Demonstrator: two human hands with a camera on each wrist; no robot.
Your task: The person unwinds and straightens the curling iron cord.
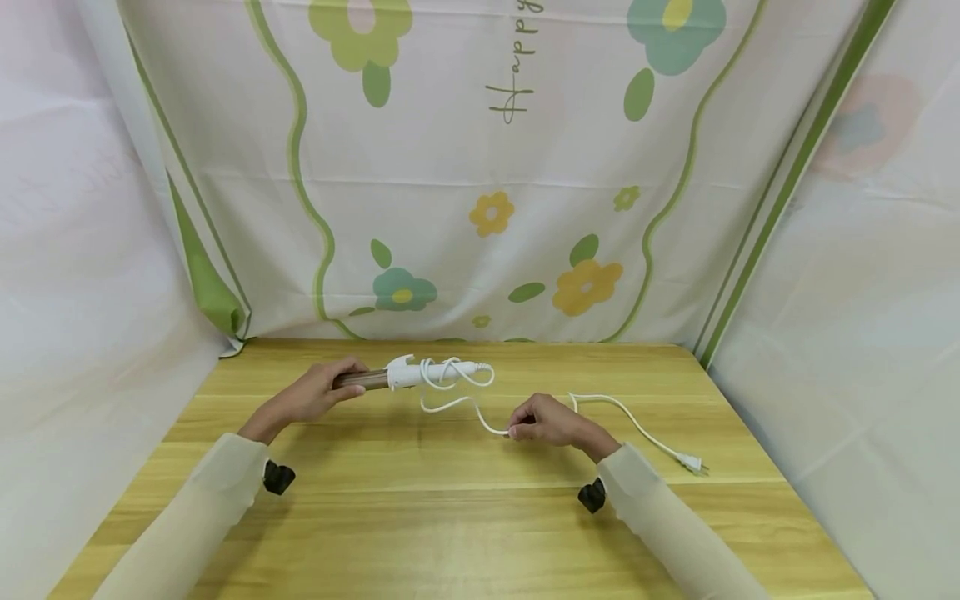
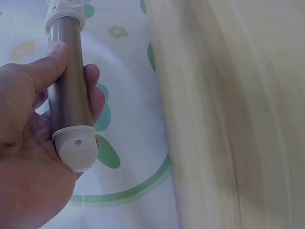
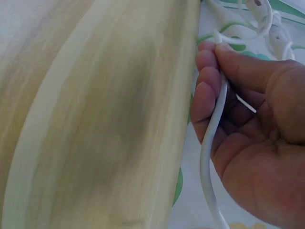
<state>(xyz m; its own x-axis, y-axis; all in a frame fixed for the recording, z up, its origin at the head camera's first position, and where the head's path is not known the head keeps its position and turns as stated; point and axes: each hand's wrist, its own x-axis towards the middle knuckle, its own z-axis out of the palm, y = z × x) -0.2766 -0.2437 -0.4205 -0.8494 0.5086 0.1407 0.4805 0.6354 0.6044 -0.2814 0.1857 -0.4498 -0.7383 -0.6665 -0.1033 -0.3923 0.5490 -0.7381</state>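
My left hand grips a curling iron by its bronze barrel, thumb on one side and fingers curled round the other. The barrel's pale end cap shows near the palm. Toward the right points the iron's white handle, with loops of white cord round it. From there the cord hangs slack to my right hand, which pinches it between thumb and fingers. In the right wrist view the same cord trails down past the palm. Its plug lies on the table at the right.
The wooden table ends at the back against a white curtain printed with flowers. Further white cloth hangs at the left and right sides. Each wrist carries a small black device, such as the one at the left sleeve.
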